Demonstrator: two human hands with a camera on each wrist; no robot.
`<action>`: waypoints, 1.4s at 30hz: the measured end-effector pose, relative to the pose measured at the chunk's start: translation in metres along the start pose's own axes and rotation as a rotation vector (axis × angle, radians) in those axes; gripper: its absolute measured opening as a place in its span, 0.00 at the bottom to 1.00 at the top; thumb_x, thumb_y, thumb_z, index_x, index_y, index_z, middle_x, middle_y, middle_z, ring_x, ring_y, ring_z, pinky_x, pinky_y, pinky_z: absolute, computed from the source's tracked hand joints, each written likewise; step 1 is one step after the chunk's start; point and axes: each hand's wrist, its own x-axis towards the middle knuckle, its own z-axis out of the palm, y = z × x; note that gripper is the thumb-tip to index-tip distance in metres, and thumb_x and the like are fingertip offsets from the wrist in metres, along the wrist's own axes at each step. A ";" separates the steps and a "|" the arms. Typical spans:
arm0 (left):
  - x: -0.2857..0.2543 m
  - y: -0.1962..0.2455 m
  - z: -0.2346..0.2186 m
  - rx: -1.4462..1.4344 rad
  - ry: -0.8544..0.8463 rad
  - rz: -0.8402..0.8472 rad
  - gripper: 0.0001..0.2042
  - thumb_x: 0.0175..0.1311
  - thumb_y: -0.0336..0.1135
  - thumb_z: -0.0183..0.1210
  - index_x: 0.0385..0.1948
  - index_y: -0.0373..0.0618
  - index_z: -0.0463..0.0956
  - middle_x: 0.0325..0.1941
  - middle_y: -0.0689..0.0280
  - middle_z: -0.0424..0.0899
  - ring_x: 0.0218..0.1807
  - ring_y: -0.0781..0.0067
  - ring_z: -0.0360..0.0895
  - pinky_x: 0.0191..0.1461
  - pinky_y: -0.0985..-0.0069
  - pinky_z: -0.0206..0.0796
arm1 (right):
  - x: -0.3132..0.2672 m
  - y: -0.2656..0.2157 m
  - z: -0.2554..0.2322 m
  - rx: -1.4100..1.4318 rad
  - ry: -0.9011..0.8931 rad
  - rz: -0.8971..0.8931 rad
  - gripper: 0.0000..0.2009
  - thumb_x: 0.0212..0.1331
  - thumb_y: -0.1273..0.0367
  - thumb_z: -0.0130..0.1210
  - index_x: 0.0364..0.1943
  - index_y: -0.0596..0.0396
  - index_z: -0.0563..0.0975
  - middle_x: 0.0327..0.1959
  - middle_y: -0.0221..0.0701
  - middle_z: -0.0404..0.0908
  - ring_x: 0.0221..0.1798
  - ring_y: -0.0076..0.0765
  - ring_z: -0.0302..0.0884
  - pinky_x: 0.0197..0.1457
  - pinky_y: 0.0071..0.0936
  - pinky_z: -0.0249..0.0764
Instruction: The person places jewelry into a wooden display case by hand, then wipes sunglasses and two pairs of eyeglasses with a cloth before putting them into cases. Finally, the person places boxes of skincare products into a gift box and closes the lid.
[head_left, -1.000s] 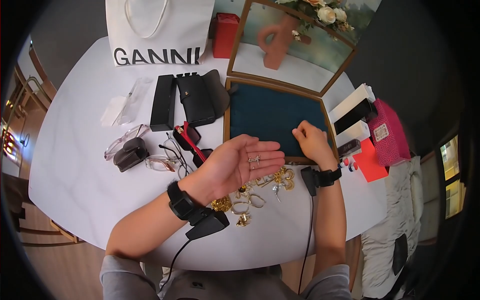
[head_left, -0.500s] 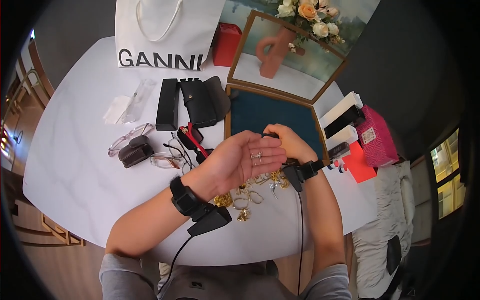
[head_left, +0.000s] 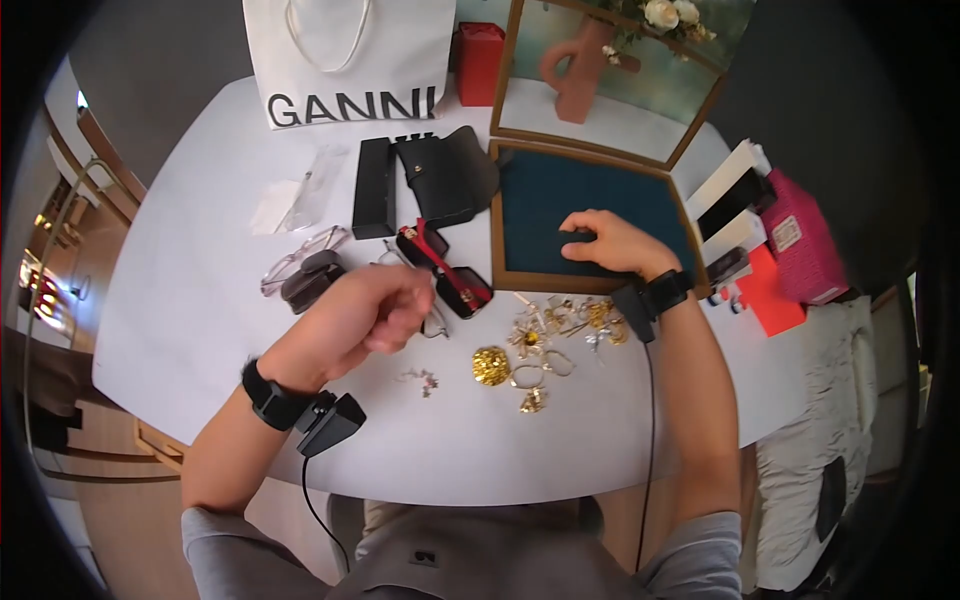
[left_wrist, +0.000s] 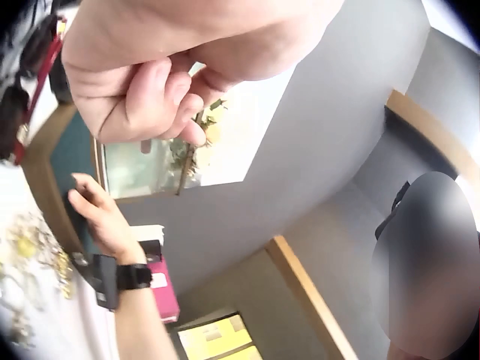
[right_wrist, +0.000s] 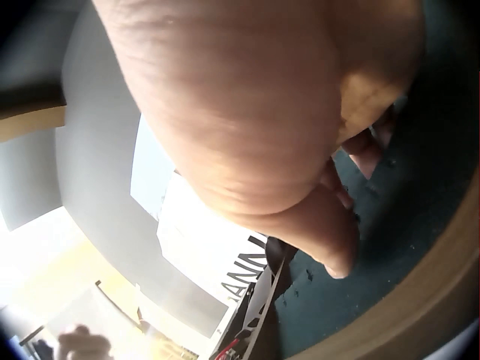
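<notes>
My left hand (head_left: 375,312) hovers above the table, left of the jewelry, blurred, with its fingers bent toward the palm. The left wrist view shows the curled fingers (left_wrist: 142,105) up close; the palm is hidden, and I cannot tell whether small silver pieces are inside. Below it lies a small silver-and-pink jewelry piece (head_left: 428,382). My right hand (head_left: 620,245) is over the teal pad (head_left: 540,195) of a wooden display case (head_left: 560,283), thumb and fingers apart. In the right wrist view its thumb (right_wrist: 334,247) reaches down close over the pad, which has small slits.
Gold jewelry (head_left: 490,367), with bangles and several smaller pieces, lies before the case. Red-armed sunglasses (head_left: 460,285), other glasses (head_left: 300,260) and black cases (head_left: 375,190) are to the left. A white bag (head_left: 350,70) stands behind. Boxes (head_left: 800,235) stand at right.
My left hand has turned over from palm-up with small silver pieces on it and swung left, uncovering jewelry on the table. My right hand has shifted away from the left fingertips, over the pad.
</notes>
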 end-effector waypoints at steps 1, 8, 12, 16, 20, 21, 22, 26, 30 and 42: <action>-0.010 -0.004 0.002 0.210 0.118 -0.045 0.14 0.74 0.38 0.45 0.28 0.44 0.73 0.20 0.77 0.62 0.21 0.86 0.55 0.22 0.85 0.44 | 0.000 -0.004 0.002 -0.010 0.025 0.016 0.19 0.59 0.60 0.65 0.48 0.57 0.79 0.45 0.39 0.79 0.49 0.42 0.75 0.54 0.35 0.71; -0.031 -0.022 0.011 0.720 0.412 -0.295 0.12 0.73 0.39 0.53 0.31 0.42 0.78 0.26 0.74 0.73 0.28 0.86 0.66 0.32 0.84 0.60 | -0.010 -0.013 0.003 -0.144 0.116 0.089 0.19 0.59 0.55 0.64 0.38 0.59 0.77 0.42 0.42 0.78 0.47 0.48 0.76 0.50 0.39 0.72; -0.030 -0.032 0.005 0.908 0.462 -0.166 0.14 0.70 0.41 0.55 0.31 0.37 0.78 0.25 0.70 0.74 0.29 0.81 0.69 0.35 0.79 0.62 | -0.026 0.006 -0.004 -0.252 0.204 0.135 0.26 0.57 0.48 0.64 0.40 0.60 0.80 0.46 0.46 0.81 0.50 0.53 0.79 0.53 0.42 0.74; -0.033 -0.035 -0.001 0.941 0.457 -0.160 0.12 0.73 0.37 0.53 0.39 0.35 0.78 0.35 0.67 0.81 0.40 0.77 0.77 0.49 0.77 0.72 | -0.037 0.024 -0.008 -0.242 0.263 0.154 0.26 0.58 0.49 0.64 0.38 0.62 0.79 0.44 0.46 0.81 0.48 0.53 0.79 0.51 0.41 0.75; -0.039 -0.037 0.001 0.872 0.459 -0.148 0.12 0.74 0.35 0.52 0.44 0.34 0.78 0.43 0.63 0.83 0.47 0.74 0.79 0.57 0.75 0.72 | -0.038 0.028 -0.004 -0.209 0.291 0.128 0.24 0.59 0.50 0.64 0.37 0.62 0.78 0.40 0.44 0.80 0.45 0.51 0.78 0.48 0.40 0.74; -0.041 -0.038 0.001 0.837 0.450 -0.116 0.12 0.75 0.34 0.51 0.46 0.33 0.77 0.47 0.61 0.83 0.50 0.73 0.79 0.59 0.74 0.71 | -0.039 0.029 -0.003 -0.204 0.286 0.126 0.24 0.59 0.50 0.64 0.37 0.62 0.78 0.40 0.44 0.80 0.45 0.51 0.78 0.48 0.40 0.74; -0.043 -0.038 0.001 0.801 0.442 -0.082 0.12 0.75 0.34 0.50 0.47 0.33 0.77 0.50 0.60 0.83 0.54 0.72 0.79 0.61 0.74 0.71 | -0.039 0.030 -0.002 -0.176 0.305 0.122 0.24 0.59 0.50 0.64 0.37 0.61 0.77 0.40 0.43 0.79 0.45 0.50 0.78 0.50 0.41 0.73; -0.051 -0.036 0.007 0.759 0.402 -0.076 0.13 0.76 0.34 0.48 0.51 0.34 0.75 0.56 0.58 0.81 0.60 0.70 0.77 0.67 0.71 0.67 | -0.043 0.037 0.008 -0.161 0.406 0.084 0.23 0.61 0.51 0.63 0.37 0.60 0.75 0.41 0.41 0.77 0.50 0.48 0.75 0.56 0.44 0.69; -0.055 -0.036 0.009 0.698 0.334 -0.056 0.15 0.78 0.34 0.45 0.56 0.36 0.73 0.61 0.57 0.79 0.63 0.69 0.75 0.70 0.69 0.63 | -0.044 0.041 0.013 -0.127 0.410 0.113 0.23 0.62 0.51 0.62 0.39 0.59 0.75 0.42 0.40 0.76 0.53 0.47 0.73 0.61 0.47 0.66; -0.053 -0.042 -0.007 0.491 0.476 0.137 0.14 0.79 0.36 0.44 0.51 0.37 0.75 0.43 0.60 0.83 0.48 0.72 0.79 0.56 0.74 0.68 | -0.048 0.037 0.011 -0.101 0.385 0.132 0.20 0.63 0.54 0.61 0.40 0.58 0.74 0.41 0.38 0.75 0.52 0.46 0.72 0.61 0.44 0.65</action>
